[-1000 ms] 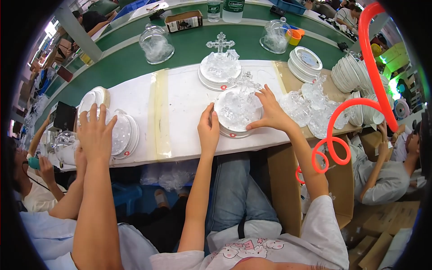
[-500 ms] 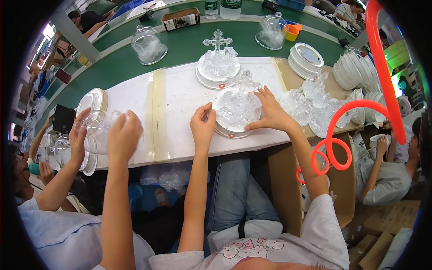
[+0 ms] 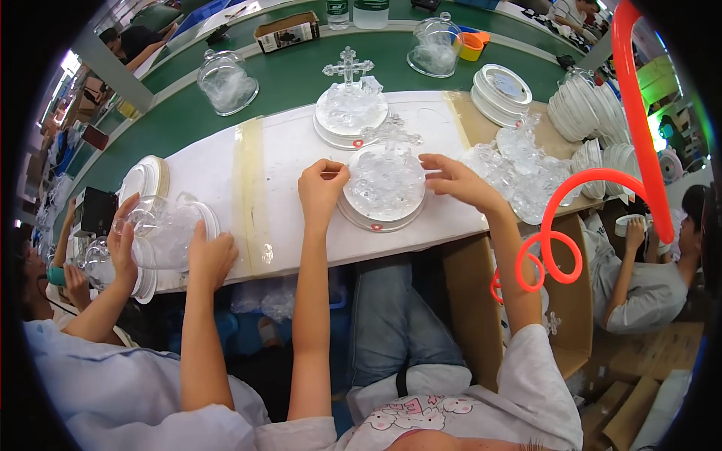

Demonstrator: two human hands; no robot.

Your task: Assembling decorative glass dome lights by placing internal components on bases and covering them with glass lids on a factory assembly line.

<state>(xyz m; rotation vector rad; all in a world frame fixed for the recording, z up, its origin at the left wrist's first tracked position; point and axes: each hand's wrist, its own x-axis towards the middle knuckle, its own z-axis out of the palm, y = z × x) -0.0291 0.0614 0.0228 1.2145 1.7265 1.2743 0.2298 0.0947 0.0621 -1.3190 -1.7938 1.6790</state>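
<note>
In front of me a round white base carries a clear, crystal-like decoration, with a clear cross at its far edge. At its left rim is my left hand, fingertips pinched together; whatever they may hold is too small to make out. My right hand hovers by the right rim, fingers stretched out and apart, holding nothing. Just beyond stands a second white base with a clear decoration and an upright clear cross.
Clear decorations lie piled at right, before stacked white bases. Two glass domes stand on the green bench. At left, a co-worker's hands handle a clear dome. A red coiled hose hangs at right.
My right hand has let go of the base's rim and lifted slightly. My left hand has drawn up and closed more. The co-worker's right hand has come down beside their dome.
</note>
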